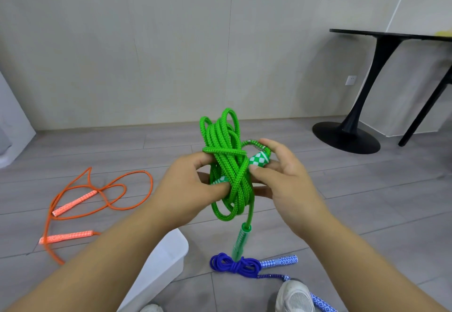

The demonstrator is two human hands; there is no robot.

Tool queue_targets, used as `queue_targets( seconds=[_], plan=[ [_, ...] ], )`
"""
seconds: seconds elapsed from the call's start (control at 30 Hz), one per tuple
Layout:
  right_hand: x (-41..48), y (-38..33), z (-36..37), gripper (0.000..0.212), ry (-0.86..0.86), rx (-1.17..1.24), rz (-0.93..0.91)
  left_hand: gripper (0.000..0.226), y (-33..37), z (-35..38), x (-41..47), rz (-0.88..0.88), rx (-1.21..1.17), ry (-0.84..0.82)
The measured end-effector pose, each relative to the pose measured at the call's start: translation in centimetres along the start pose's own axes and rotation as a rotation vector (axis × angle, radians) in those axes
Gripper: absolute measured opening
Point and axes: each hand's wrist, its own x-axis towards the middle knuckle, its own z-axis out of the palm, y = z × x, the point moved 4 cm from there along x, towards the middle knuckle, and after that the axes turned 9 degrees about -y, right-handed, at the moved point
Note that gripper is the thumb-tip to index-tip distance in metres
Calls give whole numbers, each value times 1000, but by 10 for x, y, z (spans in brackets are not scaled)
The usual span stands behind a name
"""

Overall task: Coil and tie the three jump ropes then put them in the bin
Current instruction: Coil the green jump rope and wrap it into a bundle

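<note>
I hold a coiled green jump rope (226,145) upright in front of me. My left hand (188,186) grips the middle of the coil, fingers and thumb curled round the strands. My right hand (283,172) pinches one green-and-white handle (258,158) beside the coil, with a strand wrapped across the bundle. The second green handle (241,240) hangs below. A blue jump rope (234,264), coiled and tied, lies on the floor beneath. An orange jump rope (97,189) lies loose on the floor at the left. The white bin (166,257) stands under my left forearm.
A black table with a round pedestal base (346,136) stands at the right, by the wall. My white shoe (296,297) is at the bottom, touching the blue rope's handle cord. Grey plank floor stretches to the wall.
</note>
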Motion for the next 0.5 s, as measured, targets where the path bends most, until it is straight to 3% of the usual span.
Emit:
queue_targets(
  seconds=[0.2, 0.27, 0.37, 0.5],
  plan=[
    [-4, 10, 9, 24, -66, -154, -12, 43, -7, -1, 0, 4, 95, -16],
    [-6, 12, 12, 31, -99, -234, -7, 45, -5, -1, 0, 13, 143, -20],
    [-4, 7, 7, 29, -23, -300, -35, 44, 1, 1, -2, 44, 216, -39],
    [1, 2, -10, 65, 106, -384, -41, 44, 4, 7, -5, 122, 440, -125]
  ],
)
